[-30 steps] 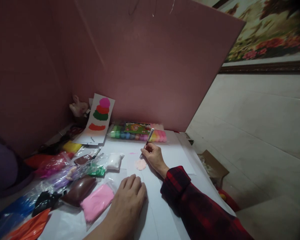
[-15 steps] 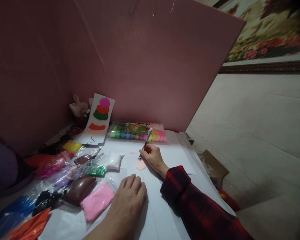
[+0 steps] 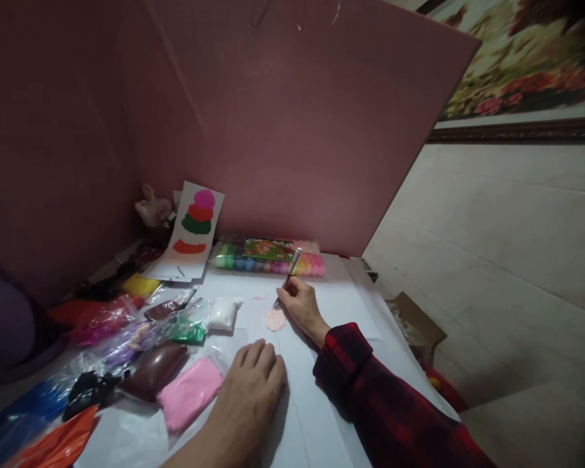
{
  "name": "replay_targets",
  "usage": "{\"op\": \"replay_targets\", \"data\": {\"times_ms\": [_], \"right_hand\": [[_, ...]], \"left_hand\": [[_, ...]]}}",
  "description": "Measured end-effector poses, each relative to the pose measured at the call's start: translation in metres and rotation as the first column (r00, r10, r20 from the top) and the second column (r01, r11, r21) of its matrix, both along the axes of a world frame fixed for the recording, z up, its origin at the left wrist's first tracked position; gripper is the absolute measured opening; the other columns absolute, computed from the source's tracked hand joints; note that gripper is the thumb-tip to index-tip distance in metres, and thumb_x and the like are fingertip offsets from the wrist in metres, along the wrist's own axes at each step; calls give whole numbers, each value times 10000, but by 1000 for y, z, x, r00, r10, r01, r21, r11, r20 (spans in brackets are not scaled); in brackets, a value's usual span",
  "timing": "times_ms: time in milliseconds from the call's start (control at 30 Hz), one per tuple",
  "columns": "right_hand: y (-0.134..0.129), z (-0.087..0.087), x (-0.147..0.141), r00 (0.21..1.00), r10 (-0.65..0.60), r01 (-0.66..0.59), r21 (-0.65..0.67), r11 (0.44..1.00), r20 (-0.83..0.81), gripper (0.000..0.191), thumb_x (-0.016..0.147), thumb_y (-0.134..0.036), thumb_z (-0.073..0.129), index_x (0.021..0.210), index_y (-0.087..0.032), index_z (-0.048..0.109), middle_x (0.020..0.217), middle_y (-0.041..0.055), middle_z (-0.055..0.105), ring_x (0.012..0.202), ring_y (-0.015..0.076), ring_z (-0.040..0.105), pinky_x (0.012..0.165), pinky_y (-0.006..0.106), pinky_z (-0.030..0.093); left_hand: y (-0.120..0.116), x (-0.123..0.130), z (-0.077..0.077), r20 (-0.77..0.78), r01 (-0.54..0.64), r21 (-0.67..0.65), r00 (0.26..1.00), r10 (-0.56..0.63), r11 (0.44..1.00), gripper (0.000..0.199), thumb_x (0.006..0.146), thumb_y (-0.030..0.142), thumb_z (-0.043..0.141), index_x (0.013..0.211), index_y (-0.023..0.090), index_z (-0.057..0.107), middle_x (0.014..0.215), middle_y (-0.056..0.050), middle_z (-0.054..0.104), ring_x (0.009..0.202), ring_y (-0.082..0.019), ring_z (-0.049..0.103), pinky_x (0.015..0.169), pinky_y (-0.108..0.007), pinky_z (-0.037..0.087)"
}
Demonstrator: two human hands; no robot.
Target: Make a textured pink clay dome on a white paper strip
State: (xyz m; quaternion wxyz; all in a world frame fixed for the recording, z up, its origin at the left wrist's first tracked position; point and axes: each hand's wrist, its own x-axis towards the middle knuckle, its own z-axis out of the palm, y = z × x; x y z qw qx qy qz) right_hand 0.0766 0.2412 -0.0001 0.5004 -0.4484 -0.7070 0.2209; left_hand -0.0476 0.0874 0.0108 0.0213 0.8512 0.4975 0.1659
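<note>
Clearly, the right hand (image 3: 302,307) pinches a fork (image 3: 295,261) between thumb and fingers, the handle slanting up and away and the tines pointing down. These tines are at the upper edge of a round, rough-surfaced peach patch (image 3: 275,320), though whether they press into it or hover just over it cannot be told. The patch lies on white paper (image 3: 297,396), just beyond the fingertips of the left hand, and a thin curving line runs down from it. A faint pink mark (image 3: 259,298) shows a little farther off.

The left hand (image 3: 253,380) rests palm down on the paper, its fingers side by side, slightly bent and gripping nothing visible. Just beside it lies a bright pink packet (image 3: 190,393); near that are a brown packet (image 3: 156,372), a green one (image 3: 190,333) and a white one (image 3: 223,314). More packets, among them black (image 3: 88,393) and orange (image 3: 58,442), crowd the person's left side.

Beyond the fork sits a clear pack of many colours (image 3: 224,258), and to its left a card (image 3: 188,261) with pink, red, green and orange shapes leans at a tilt.
</note>
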Motion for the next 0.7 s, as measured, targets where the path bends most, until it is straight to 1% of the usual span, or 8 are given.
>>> {"op": "replay_targets", "data": {"times_ms": [133,333,500,633,700], "right_hand": [[0,-1,0,999,44,-44,-5,999,25,166,739,-251,584,599,-196,512,538,-46,499,504,110,445,527,238,353],[1,-1,0,1000,-6,6,-5,1000,7,176,744,-257,566,600,-204,480,535,-46,478,506,115,440,518,238,345],[0,-1,0,998,50,-50,-12,999,24,167,746,-243,579,603,-196,505,542,-47,497,509,108,445,528,233,348],[-1,0,0,999,43,-43,-11,999,6,171,754,-246,568,606,-194,499,543,-45,494,509,109,443,528,234,353],[-1,0,0,998,61,-61,-16,998,14,155,740,-229,576,603,-190,515,542,-42,505,504,108,446,525,234,354]], "left_hand": [[0,0,-1,-2,-1,8,1000,1,1000,253,845,69,413,996,157,597,1021,-105,583,988,-250,494,865,-436,420],[0,0,-1,20,-5,14,1000,4,1000,210,850,81,440,963,165,596,1002,-97,580,969,-241,502,879,-434,409],[1,0,0,-41,-11,1,999,11,1000,246,843,67,435,1004,164,594,1017,-97,578,1007,-250,490,872,-424,415],[0,0,2,-26,-7,-2,1000,7,1000,256,844,67,422,1004,161,597,1023,-106,578,1011,-253,488,870,-428,420],[0,0,3,-31,-9,-7,999,9,1000,259,841,65,420,1007,155,597,1027,-111,579,1014,-258,488,871,-435,420]]}}
